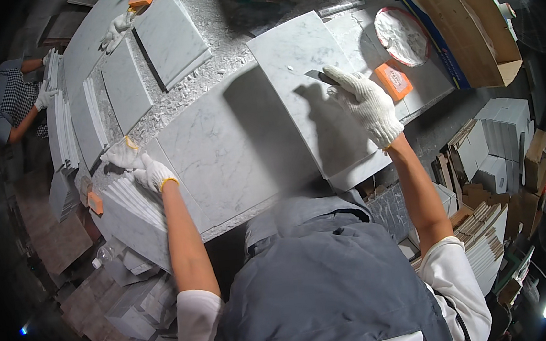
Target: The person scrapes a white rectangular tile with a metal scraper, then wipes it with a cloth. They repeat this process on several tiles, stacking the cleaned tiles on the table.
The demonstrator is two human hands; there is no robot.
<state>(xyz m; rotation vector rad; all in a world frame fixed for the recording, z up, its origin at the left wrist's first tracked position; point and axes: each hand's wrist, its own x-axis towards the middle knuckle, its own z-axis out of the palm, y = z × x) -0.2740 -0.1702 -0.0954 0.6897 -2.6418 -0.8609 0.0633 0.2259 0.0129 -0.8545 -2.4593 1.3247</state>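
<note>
My right hand [368,107], in a white knit glove, grips a thin dark blade [318,77], its point toward the left. It hovers over a grey-veined white marble slab [298,51] and throws a shadow on it. The slab lies over another marble slab [213,150]. At the table's left, my left hand [155,173], gloved too, has its fingers bunched against a loose white glove [119,155] with a yellow cuff. Both are just above a stack of marble tiles [134,199]; the fingertips are partly hidden.
An orange block [395,80] and a round tub of white material [403,36] stand right of the slab, beside an open cardboard box [461,17]. Marble pieces [170,36], chips and another glove [118,30] lie farther off. A gloved co-worker [17,102] stands at far left.
</note>
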